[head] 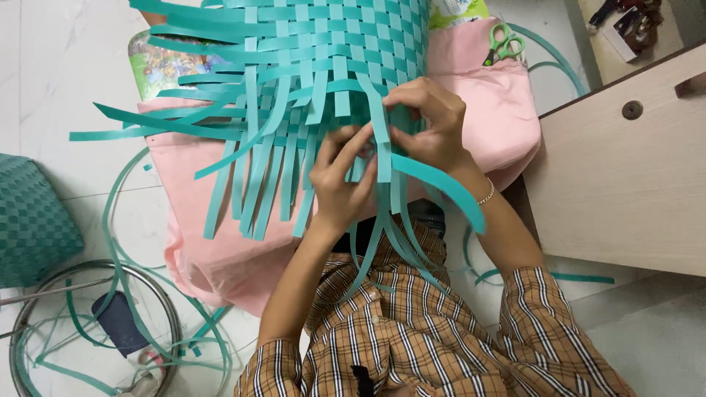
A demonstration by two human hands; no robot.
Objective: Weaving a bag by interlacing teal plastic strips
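Pinching teal strips, seemingly: left hand, right hand.

2 hands, 1 half-woven teal basket, 1 finished woven piece, 1 pair of scissors, 1 metal basin

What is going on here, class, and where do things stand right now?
A person in a checked shirt is weaving teal strips into a basket that rests on a pink cloth over the lap. The left hand and right hand both pinch one upright strip at the woven edge. Many loose strip ends hang unwoven below. Green scissors lie on the cloth, and a finished basket sits on the floor.
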